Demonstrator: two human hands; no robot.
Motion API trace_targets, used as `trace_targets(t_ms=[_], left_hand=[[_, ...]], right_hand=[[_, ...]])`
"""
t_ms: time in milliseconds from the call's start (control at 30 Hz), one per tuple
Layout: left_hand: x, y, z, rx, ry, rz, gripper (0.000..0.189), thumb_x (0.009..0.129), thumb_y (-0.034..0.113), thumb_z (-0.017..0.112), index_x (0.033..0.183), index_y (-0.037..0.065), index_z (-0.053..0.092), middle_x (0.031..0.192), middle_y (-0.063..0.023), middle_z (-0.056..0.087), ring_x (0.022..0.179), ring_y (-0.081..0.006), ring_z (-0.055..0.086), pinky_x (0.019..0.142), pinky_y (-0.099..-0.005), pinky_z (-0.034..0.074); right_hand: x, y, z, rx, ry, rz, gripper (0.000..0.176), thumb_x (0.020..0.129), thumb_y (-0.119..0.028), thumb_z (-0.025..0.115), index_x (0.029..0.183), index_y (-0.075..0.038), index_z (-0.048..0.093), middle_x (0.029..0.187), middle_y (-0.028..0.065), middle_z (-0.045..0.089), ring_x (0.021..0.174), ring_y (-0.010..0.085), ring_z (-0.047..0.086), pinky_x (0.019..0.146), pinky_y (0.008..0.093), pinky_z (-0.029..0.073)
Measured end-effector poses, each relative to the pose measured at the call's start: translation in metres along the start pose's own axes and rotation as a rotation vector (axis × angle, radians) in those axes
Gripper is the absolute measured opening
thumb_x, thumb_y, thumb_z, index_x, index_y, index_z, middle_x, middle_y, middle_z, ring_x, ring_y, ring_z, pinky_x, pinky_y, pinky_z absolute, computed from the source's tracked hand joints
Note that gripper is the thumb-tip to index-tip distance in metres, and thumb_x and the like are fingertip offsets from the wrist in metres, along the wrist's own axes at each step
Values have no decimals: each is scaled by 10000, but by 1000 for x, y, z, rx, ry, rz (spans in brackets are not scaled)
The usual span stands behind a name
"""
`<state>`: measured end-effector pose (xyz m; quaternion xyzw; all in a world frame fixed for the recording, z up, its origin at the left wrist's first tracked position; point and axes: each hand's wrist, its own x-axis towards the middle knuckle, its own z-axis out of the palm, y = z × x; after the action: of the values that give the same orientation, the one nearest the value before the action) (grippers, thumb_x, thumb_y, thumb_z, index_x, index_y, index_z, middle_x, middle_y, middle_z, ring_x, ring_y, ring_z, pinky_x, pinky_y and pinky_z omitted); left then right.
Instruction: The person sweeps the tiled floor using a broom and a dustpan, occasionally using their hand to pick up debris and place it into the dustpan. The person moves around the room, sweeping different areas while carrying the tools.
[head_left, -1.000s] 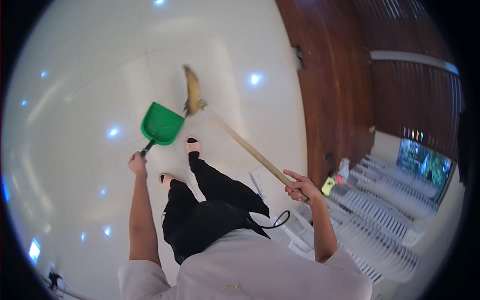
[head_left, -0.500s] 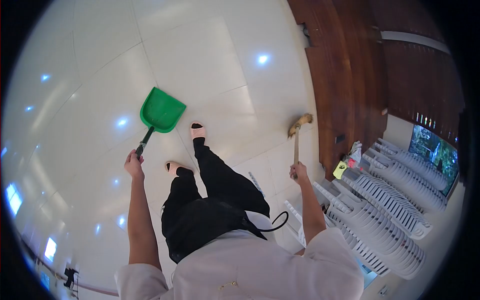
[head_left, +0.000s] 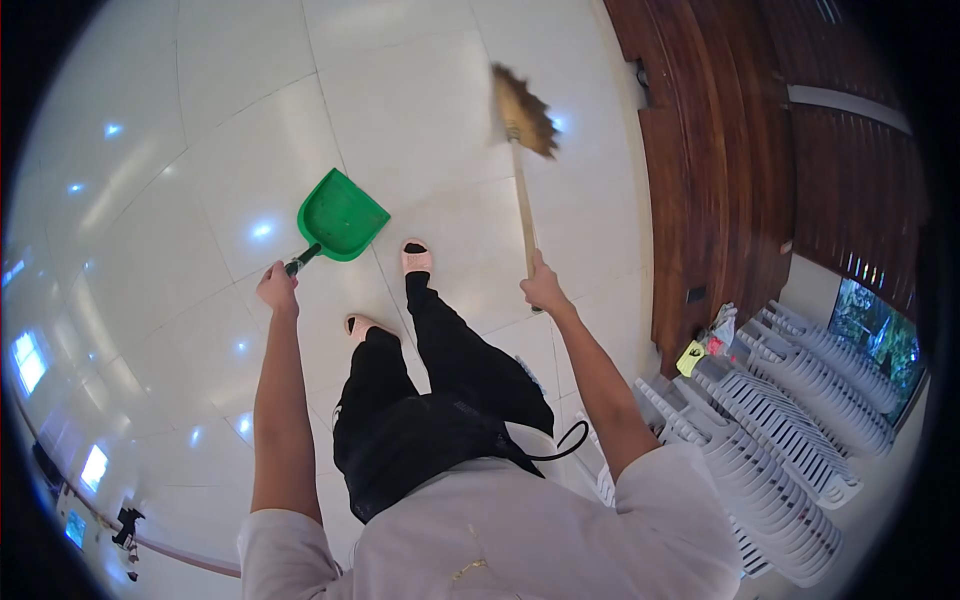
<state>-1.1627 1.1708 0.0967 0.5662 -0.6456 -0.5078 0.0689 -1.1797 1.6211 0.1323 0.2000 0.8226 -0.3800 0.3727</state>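
My left hand point(head_left: 279, 287) is closed round the black handle of a green dustpan point(head_left: 343, 215). The pan lies ahead of my feet, its open edge facing up and to the right, with a few small specks in it. In my right hand point(head_left: 543, 284) I grip the pale wooden handle of a broom point(head_left: 524, 200). Its brown bristles point(head_left: 524, 110) are fanned out, slightly blurred, over the floor ahead and to the right of the dustpan. A gap of bare tile separates broom and pan.
Glossy pale floor tiles point(head_left: 400, 100) reflect ceiling lights. Along the right runs a dark wooden structure point(head_left: 690, 200). Stacks of white plastic chairs point(head_left: 770, 480) stand at the lower right, with a yellow item point(head_left: 690, 358) beside them. My feet wear pink slippers point(head_left: 417, 260).
The broom has swung from beside the wooden structure forward and left, and its bristles have spread. My right hand moved left with it. The dustpan shifted slightly right in view.
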Motion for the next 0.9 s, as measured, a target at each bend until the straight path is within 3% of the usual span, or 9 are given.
trace_targets(t_ms=[100,200,267,333,433,567,633,800,900], left_hand=[[3,3,2,-25,53,-15,243,706,151,534,772,-78,579,552,-72,516,426,-121,465,389,-225,377],[7,-7,-6,33,29,-27,261,709,149,566,816,-89,559,660,-99,545,457,-130,492,391,-219,419],[7,-5,-5,46,29,-11,245,712,154,538,782,-79,571,622,-97,535,441,-129,482,392,-232,398],[7,-7,-15,101,8,-6,238,712,153,517,763,-71,578,599,-95,529,445,-128,482,395,-236,389],[17,3,-9,90,5,-18,226,707,145,464,686,-47,582,547,-87,512,439,-121,473,398,-240,369],[56,-12,1,0,-122,-39,240,711,162,470,693,-51,579,515,-64,497,433,-125,471,405,-252,399],[42,-44,-58,-136,-42,-105,209,709,135,466,658,-48,554,550,-65,496,444,-122,470,403,-232,405],[60,-36,-55,-329,42,-262,176,706,121,478,635,-34,519,589,-69,493,439,-128,472,402,-218,424],[81,-83,-25,-381,138,-400,150,703,105,490,632,-26,498,593,-72,490,431,-134,476,401,-219,434]], right_hand=[[-10,9,18,-240,-94,-59,736,622,-16,445,1280,-13,116,653,243,548,509,283,574,464,356,471],[-54,10,30,-490,-263,-105,796,617,-48,464,1303,-40,61,785,305,546,772,417,547,723,448,436],[-80,-2,30,-365,-351,-184,786,610,-26,488,1306,-41,122,674,236,560,549,313,571,546,372,469],[-103,-42,9,68,-507,-2,779,621,16,498,1314,-60,151,569,109,510,387,177,464,398,285,397],[-108,-65,-38,593,-473,269,780,641,54,500,1324,-93,152,538,39,438,359,97,361,353,225,310],[-115,-93,-97,896,-319,340,707,676,58,482,1306,-101,204,554,54,435,363,82,341,338,223,271],[-155,-74,-74,928,-250,310,692,680,57,473,1302,-99,213,562,49,433,367,79,339,338,223,268],[-84,-93,-86,968,-70,257,605,683,55,446,1249,-96,297,577,30,414,375,73,340,333,210,258],[36,-89,-83,741,107,304,271,666,50,422,906,-77,427,535,8,368,371,68,339,316,193,241]])
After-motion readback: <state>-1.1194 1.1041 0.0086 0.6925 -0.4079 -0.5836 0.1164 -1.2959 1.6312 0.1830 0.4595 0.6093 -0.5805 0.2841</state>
